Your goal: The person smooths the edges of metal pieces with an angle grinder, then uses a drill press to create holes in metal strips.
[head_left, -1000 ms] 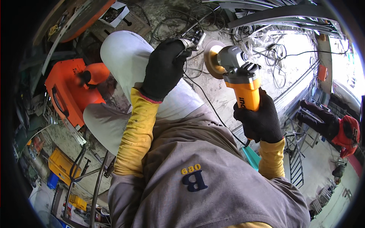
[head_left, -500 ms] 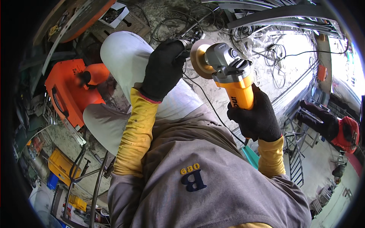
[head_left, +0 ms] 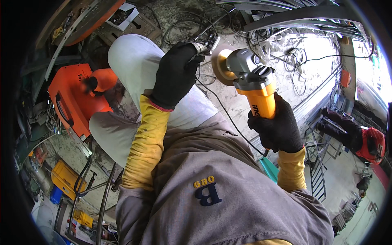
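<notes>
In a black glove, my right hand [head_left: 277,128] is wrapped round the yellow body of an angle grinder [head_left: 261,104]. The grinder's grey head points away from me, and its round tan disc [head_left: 222,65] faces left. My left hand [head_left: 175,75], also black-gloved, is closed over my knee on a small shiny metal piece [head_left: 211,43]. This piece sticks out past the fingertips; its exact kind is too small to tell. A narrow gap shows between it and the disc. A dark power cord [head_left: 232,122] runs from the grinder's rear end across my lap.
An orange machine [head_left: 75,98] stands left of my legs. Cables [head_left: 188,28] and metal strips [head_left: 302,16] lie on the floor ahead. A yellow toolbox [head_left: 67,177] sits at lower left. Another person [head_left: 359,139] in red and black is at far right.
The grinder has shifted slightly right and down with my right hand, widening the gap from disc to metal piece. More of the piece now shows. My left hand stays almost still.
</notes>
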{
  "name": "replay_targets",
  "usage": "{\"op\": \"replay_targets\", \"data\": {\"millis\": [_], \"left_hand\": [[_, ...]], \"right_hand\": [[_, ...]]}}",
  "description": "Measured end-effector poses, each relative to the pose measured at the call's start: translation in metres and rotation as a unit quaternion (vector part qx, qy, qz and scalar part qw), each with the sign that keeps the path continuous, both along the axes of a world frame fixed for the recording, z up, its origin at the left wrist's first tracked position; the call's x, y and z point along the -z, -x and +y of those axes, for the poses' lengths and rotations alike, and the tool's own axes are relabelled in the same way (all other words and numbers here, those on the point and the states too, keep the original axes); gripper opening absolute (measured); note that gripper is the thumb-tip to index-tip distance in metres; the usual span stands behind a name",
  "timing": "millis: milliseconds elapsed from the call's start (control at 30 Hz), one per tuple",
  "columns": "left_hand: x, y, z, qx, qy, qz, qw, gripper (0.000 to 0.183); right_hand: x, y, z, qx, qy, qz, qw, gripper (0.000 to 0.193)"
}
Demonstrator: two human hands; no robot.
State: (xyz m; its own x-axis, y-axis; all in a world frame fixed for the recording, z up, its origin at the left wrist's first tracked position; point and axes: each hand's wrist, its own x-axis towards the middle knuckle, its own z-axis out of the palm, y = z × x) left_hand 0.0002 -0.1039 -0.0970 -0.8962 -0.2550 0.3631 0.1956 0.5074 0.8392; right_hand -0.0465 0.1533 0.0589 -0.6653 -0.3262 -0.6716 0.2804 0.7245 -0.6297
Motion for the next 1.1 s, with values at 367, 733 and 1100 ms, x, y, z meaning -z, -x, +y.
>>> {"op": "replay_targets", "data": {"millis": [367,733,1100], "left_hand": [[-0.003,0.001,0.003,0.006,-0.014,-0.012,1.000,0.026],[-0.001,0.001,0.005,-0.002,-0.029,-0.027,0.999,0.027],[0.000,0.000,0.001,0.016,-0.022,-0.015,1.000,0.024]], "right_hand": [[-0.004,0.004,-0.002,0.010,-0.006,-0.020,1.000,0.045],[0.003,0.004,-0.003,-0.017,0.025,-0.006,1.000,0.047],[-0.005,0.001,0.002,0.027,-0.033,0.000,0.999,0.044]]}}
